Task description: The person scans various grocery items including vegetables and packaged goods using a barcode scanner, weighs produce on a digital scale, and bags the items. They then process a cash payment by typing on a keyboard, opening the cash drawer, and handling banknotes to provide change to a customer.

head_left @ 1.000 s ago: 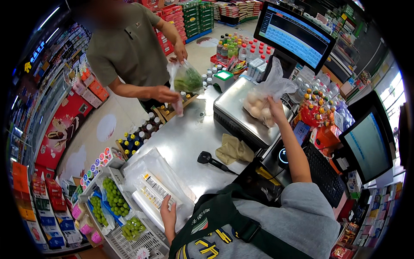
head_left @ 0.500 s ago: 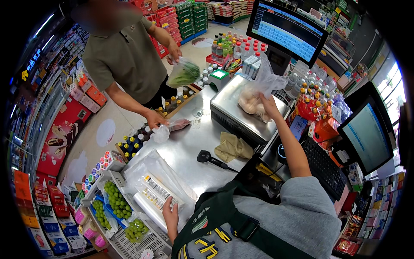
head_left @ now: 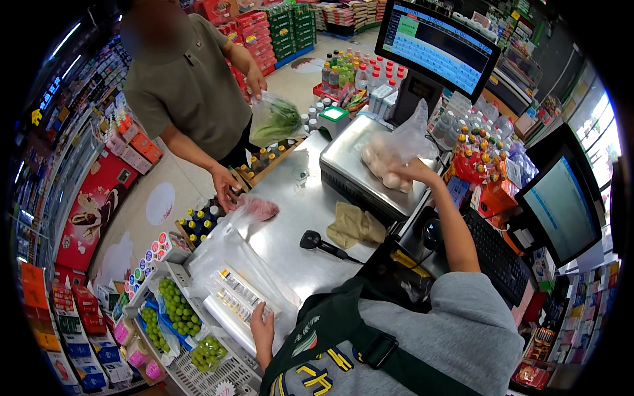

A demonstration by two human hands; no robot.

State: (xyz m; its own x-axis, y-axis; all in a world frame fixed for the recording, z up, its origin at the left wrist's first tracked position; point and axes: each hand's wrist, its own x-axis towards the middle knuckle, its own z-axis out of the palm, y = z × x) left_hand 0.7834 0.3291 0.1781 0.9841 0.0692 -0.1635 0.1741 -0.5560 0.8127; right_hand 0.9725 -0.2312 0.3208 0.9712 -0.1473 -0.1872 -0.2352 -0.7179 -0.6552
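A clear plastic bag (head_left: 383, 158) of pale, rounded pieces lies on the steel scale (head_left: 343, 146) at the right of the counter. My right hand (head_left: 417, 173) is closed on the bag's near side, and its loose top stands up behind my fingers. Lower left, my left hand (head_left: 262, 323) rests by a roll of clear plastic bags (head_left: 228, 323), fingers apart and holding nothing. Across the counter, a person in an olive shirt (head_left: 191, 79) holds a bag of green leafy vegetables (head_left: 277, 120). The person's other hand (head_left: 226, 185) is above a bag of reddish meat (head_left: 259, 209) on the counter.
A barcode scanner (head_left: 323, 244) and a tan cloth (head_left: 356, 225) lie on the metal counter (head_left: 281, 231). Green grapes (head_left: 178, 307) fill a crate at lower left. Bottles (head_left: 363, 78), a tilted display (head_left: 439, 46), a keyboard (head_left: 495, 254) and a monitor (head_left: 564, 204) stand around.
My right hand has shifted down along the bag on the scale. The other person has let go of the meat bag and moved the greens slightly lower. My left hand stays put.
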